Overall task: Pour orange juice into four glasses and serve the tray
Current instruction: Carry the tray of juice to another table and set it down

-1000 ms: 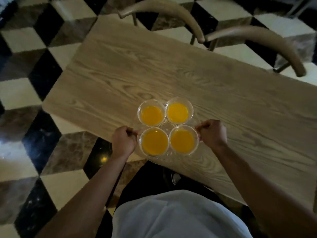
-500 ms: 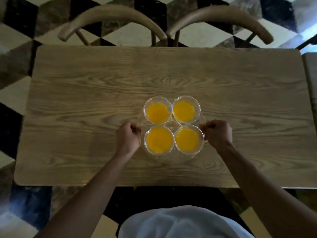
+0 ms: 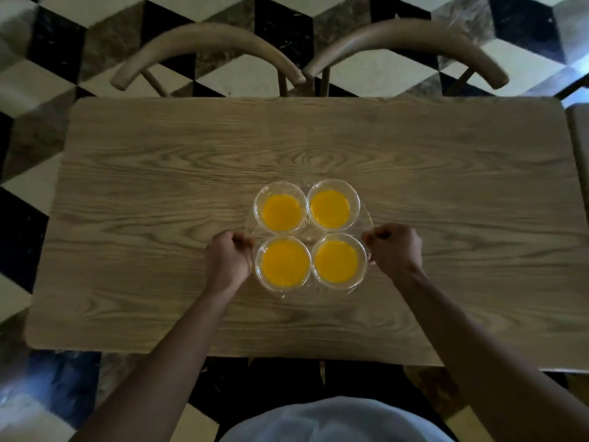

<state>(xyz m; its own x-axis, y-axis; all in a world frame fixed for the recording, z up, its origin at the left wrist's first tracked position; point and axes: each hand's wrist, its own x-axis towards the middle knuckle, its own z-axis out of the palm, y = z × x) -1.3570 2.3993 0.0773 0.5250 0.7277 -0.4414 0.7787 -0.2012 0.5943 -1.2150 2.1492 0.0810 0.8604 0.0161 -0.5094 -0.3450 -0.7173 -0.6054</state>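
Note:
A clear round tray (image 3: 367, 218) is over the middle of a wooden table (image 3: 159, 218). On it stand several clear glasses filled with orange juice: two at the back (image 3: 281, 212) (image 3: 330, 208) and two at the front (image 3: 285, 262) (image 3: 336, 261), packed close together. My left hand (image 3: 228, 258) is fisted on the tray's left rim. On the right rim, my right hand (image 3: 393, 250) is closed the same way. Whether the tray rests on the table or hovers just above it cannot be told.
Two curved-back wooden chairs (image 3: 207, 49) (image 3: 408, 43) stand at the table's far edge. A second table's edge (image 3: 578, 173) shows at the right. Around the table lies a black, white and brown checkered floor (image 3: 47, 43).
The view swung from the table's left corner to square over it. The tray with the glasses now sits over the table's middle, both hands keeping their grip.

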